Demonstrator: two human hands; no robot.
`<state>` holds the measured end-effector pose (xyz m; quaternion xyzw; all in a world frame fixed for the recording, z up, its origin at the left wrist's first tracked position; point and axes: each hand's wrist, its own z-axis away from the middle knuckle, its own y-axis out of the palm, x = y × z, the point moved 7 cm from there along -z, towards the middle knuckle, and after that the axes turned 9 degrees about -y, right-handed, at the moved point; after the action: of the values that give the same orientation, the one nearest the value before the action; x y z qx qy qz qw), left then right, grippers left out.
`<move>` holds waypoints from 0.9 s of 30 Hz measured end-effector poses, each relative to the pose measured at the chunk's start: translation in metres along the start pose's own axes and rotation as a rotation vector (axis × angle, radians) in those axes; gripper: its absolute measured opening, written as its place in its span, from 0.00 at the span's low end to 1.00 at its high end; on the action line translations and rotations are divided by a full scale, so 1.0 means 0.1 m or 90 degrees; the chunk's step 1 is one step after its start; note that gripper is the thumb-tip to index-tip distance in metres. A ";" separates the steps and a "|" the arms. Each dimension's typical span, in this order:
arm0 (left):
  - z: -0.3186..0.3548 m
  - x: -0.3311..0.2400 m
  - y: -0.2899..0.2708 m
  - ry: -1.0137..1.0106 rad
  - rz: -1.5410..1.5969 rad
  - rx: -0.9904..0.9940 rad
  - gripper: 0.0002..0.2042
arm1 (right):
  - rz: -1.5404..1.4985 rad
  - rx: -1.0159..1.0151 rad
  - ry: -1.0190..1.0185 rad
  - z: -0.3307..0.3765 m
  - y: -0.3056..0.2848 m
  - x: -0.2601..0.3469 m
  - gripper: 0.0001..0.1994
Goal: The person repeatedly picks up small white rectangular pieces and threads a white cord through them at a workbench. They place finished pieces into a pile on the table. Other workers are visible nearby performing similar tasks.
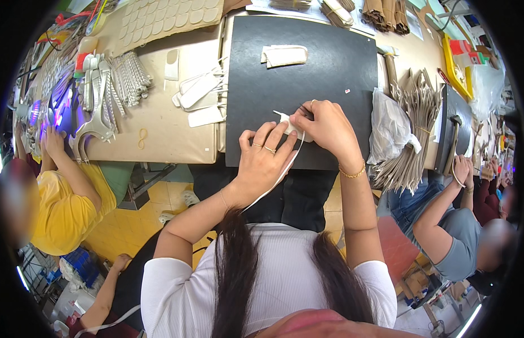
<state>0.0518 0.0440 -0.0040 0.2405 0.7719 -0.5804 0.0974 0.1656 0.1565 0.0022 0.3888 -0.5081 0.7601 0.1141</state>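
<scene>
Your right hand pinches a small white piece, seemingly; your left hand grips its white strip, which trails back toward you off the black mat.

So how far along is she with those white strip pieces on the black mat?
One folded white piece already lies at the far end of the black mat. In hand: the left hand and right hand pinch a small white piece, with a white strip trailing down toward her lap. More white pieces wait beside the mat, untouched.
</scene>
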 end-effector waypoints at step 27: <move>-0.14 0.07 -0.08 0.063 -0.031 0.062 0.17 | -0.132 0.016 0.021 0.11 0.00 -0.09 0.14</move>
<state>0.0438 0.0569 0.0046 0.2547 0.7523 -0.6067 0.0332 0.1767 0.1492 -0.0028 0.4283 -0.4535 0.7568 0.1954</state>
